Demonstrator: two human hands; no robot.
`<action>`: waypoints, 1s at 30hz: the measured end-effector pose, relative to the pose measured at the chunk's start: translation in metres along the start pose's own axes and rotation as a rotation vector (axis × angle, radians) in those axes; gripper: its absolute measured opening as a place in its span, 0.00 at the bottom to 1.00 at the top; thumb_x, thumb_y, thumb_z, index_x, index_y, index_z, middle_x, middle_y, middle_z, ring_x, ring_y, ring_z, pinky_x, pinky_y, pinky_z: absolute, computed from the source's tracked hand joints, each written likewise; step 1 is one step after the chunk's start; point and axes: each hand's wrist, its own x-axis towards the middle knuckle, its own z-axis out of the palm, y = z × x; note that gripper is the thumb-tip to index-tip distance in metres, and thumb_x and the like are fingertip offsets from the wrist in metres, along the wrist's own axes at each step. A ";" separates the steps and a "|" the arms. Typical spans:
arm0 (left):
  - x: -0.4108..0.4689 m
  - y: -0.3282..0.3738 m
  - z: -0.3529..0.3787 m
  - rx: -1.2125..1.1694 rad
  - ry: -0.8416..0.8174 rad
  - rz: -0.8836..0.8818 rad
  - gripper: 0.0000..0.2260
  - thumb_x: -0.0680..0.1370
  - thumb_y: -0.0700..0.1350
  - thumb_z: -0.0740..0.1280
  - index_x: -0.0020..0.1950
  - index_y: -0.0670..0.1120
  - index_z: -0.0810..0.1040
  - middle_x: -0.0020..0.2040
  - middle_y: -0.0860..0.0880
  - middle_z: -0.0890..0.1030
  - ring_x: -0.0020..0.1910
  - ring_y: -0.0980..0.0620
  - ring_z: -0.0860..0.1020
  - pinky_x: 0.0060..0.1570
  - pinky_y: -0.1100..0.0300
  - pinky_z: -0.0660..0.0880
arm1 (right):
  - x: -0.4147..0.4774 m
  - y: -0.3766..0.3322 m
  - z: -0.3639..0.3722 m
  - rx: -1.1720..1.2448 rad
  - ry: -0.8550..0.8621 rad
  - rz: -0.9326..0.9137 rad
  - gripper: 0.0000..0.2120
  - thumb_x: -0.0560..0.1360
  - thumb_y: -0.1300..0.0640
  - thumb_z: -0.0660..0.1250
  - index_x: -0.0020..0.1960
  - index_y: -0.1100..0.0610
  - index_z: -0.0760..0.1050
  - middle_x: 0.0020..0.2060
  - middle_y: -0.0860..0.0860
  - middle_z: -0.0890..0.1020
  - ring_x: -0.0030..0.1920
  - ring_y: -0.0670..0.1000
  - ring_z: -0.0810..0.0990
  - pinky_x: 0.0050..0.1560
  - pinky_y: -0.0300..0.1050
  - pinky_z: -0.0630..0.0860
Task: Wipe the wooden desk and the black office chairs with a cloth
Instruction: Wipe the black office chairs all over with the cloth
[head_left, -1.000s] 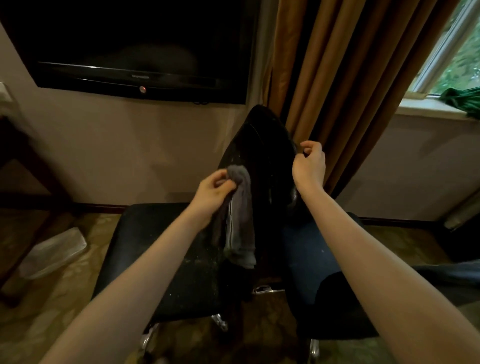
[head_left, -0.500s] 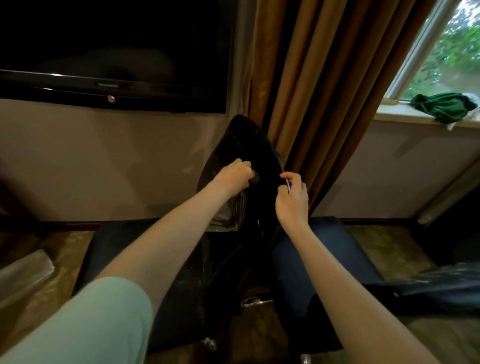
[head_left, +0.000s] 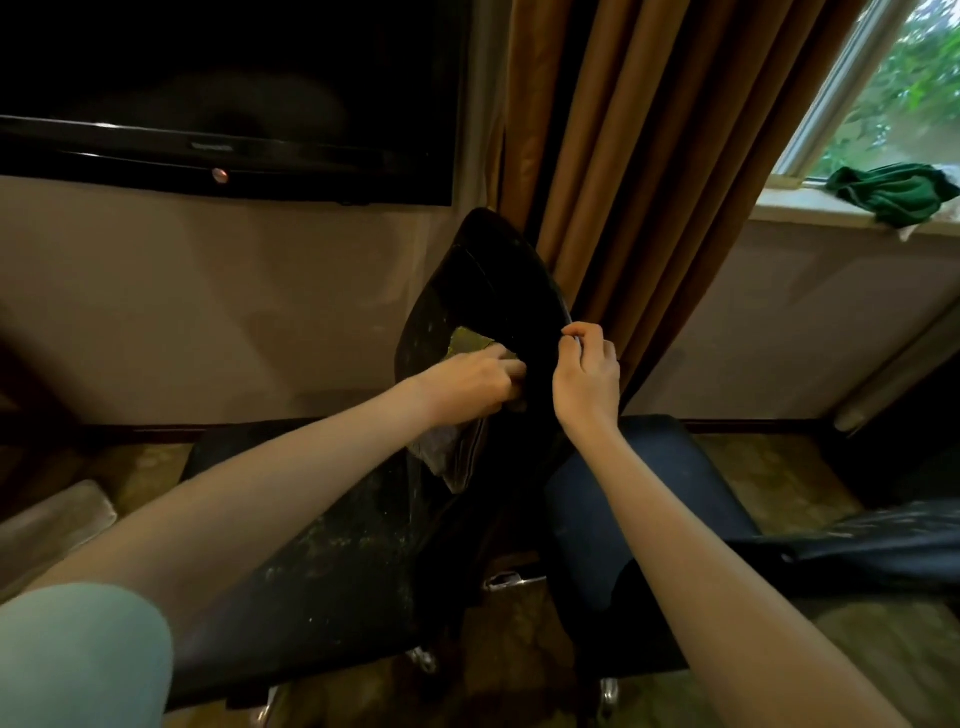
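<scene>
Grey, soft cloth (head_left: 451, 457) hangs limp from my left grip (head_left: 472, 384), bunched and pressed against the tall black office chair back (head_left: 488, 291). My right grip (head_left: 587, 379) pinches the back's right edge, steadying it. The chair likely swivels, so I'd hold its stiff rim.

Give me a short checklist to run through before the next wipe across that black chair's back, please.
1. Cloth held: left hand grips the grey cloth: ok.
2. Chair steadied: right hand pinches the chair back at its edge: ok.
3. Cloth flat on the surface: hidden under the hand: cannot tell.
4. Chair back clean: pale specks show: not ok.
5. Seat clean: speckled with dust: not ok.
6. Curtain clear of the chair: cannot tell.
</scene>
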 end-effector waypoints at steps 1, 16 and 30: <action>-0.005 0.004 0.001 -0.018 0.000 0.027 0.12 0.77 0.41 0.63 0.59 0.44 0.78 0.61 0.46 0.73 0.56 0.44 0.71 0.53 0.48 0.74 | -0.001 -0.001 0.000 -0.002 -0.001 -0.003 0.13 0.80 0.53 0.52 0.61 0.52 0.70 0.62 0.55 0.71 0.62 0.57 0.70 0.64 0.58 0.66; -0.084 0.019 0.008 -0.719 0.488 -0.509 0.14 0.75 0.36 0.68 0.61 0.42 0.78 0.52 0.53 0.76 0.48 0.64 0.75 0.49 0.78 0.67 | -0.008 -0.008 -0.002 -0.038 -0.017 -0.045 0.15 0.81 0.52 0.52 0.64 0.52 0.69 0.65 0.55 0.69 0.64 0.56 0.67 0.66 0.57 0.65; 0.019 0.033 0.030 -1.046 0.570 -1.098 0.09 0.76 0.42 0.66 0.56 0.43 0.77 0.53 0.45 0.78 0.54 0.49 0.76 0.45 0.64 0.65 | -0.002 -0.003 0.001 -0.018 -0.094 0.055 0.17 0.81 0.51 0.51 0.70 0.48 0.62 0.68 0.57 0.66 0.65 0.58 0.67 0.67 0.58 0.64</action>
